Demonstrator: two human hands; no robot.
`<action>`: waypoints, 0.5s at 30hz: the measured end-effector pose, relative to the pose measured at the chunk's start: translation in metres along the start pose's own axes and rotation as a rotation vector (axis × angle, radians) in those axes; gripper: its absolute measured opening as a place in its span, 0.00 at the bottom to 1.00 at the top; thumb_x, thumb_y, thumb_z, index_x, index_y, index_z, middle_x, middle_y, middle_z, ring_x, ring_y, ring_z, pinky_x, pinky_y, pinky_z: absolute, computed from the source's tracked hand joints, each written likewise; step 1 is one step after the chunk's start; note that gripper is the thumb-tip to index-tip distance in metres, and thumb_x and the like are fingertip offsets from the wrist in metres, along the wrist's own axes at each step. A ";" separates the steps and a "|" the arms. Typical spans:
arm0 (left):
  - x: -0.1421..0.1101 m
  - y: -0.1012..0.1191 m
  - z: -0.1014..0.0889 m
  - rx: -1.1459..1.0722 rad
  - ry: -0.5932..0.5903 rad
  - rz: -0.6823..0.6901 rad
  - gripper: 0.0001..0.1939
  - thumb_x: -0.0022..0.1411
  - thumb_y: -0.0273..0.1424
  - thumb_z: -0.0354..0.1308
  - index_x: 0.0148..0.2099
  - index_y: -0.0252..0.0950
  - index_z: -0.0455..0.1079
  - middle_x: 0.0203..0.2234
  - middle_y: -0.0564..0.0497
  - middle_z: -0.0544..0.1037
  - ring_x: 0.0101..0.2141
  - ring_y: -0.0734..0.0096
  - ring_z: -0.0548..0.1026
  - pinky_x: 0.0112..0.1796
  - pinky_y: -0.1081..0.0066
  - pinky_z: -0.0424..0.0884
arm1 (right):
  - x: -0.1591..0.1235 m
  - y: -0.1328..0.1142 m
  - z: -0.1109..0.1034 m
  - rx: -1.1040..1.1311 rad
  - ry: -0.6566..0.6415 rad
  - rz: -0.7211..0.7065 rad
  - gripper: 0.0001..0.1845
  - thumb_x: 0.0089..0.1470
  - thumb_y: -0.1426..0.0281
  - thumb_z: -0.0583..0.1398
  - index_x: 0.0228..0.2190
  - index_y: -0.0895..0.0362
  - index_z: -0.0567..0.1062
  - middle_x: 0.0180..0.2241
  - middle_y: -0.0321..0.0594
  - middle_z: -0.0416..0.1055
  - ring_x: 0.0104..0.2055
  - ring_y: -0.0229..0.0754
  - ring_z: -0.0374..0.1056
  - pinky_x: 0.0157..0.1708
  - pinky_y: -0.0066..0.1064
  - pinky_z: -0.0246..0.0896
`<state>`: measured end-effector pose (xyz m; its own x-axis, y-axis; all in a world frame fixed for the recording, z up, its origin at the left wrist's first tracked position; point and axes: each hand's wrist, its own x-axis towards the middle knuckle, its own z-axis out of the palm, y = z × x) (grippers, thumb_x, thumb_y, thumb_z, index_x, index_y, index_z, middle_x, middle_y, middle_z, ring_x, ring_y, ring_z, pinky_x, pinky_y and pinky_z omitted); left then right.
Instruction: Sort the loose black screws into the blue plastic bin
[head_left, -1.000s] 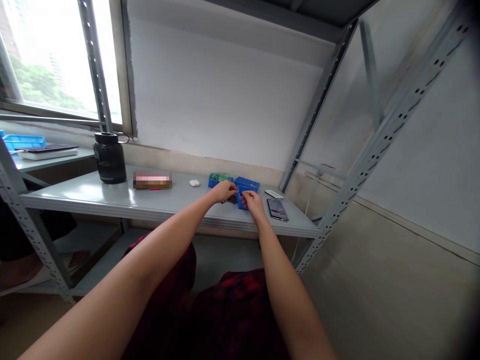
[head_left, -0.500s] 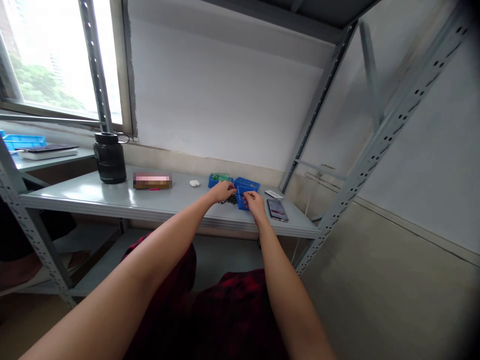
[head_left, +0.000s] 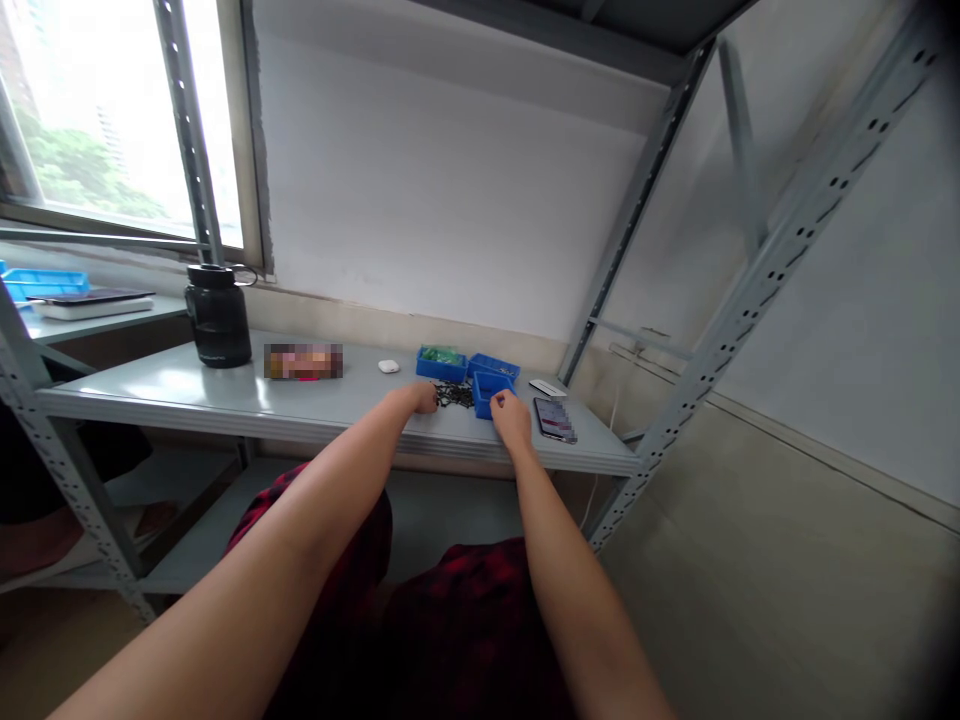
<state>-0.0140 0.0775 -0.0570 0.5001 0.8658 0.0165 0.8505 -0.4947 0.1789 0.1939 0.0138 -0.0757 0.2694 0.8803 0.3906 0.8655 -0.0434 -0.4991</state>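
On the grey shelf top, my left hand (head_left: 424,397) rests at the left edge of a pile of small dark pieces (head_left: 454,394), its fingers bent closed. Whatever is in those fingers is hidden. My right hand (head_left: 508,408) is at the front right of a small blue bin (head_left: 487,392), with thumb and fingertips pinched together over its rim. Anything in that pinch is too small to name. Behind the pile stands a blue bin with green bags (head_left: 441,362), and beside it another blue bin (head_left: 493,368) holding small parts.
A phone (head_left: 554,419) and a flat white item (head_left: 548,388) lie to the right. Leftward are a white earbud case (head_left: 388,366), a blurred-out packet (head_left: 303,362) and a black bottle (head_left: 217,316). Perforated metal posts (head_left: 626,210) frame the shelf. Another person's foot shows at lower left.
My left hand has moved left and slightly down, away from my right hand, uncovering the dark pile. My right hand has shifted slightly down, still by the front blue bin.
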 end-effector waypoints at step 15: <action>0.006 -0.010 0.004 0.054 -0.086 -0.092 0.19 0.54 0.30 0.57 0.48 0.32 0.74 0.45 0.39 0.78 0.43 0.57 0.75 0.44 0.67 0.70 | -0.003 -0.003 -0.001 -0.088 -0.072 -0.067 0.15 0.59 0.66 0.51 0.43 0.54 0.74 0.37 0.45 0.76 0.41 0.47 0.70 0.36 0.30 0.57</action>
<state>-0.0192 0.0871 -0.0630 0.4295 0.8993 -0.0820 0.8999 -0.4186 0.1226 0.1909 0.0108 -0.0743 0.1812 0.9140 0.3630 0.9152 -0.0217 -0.4024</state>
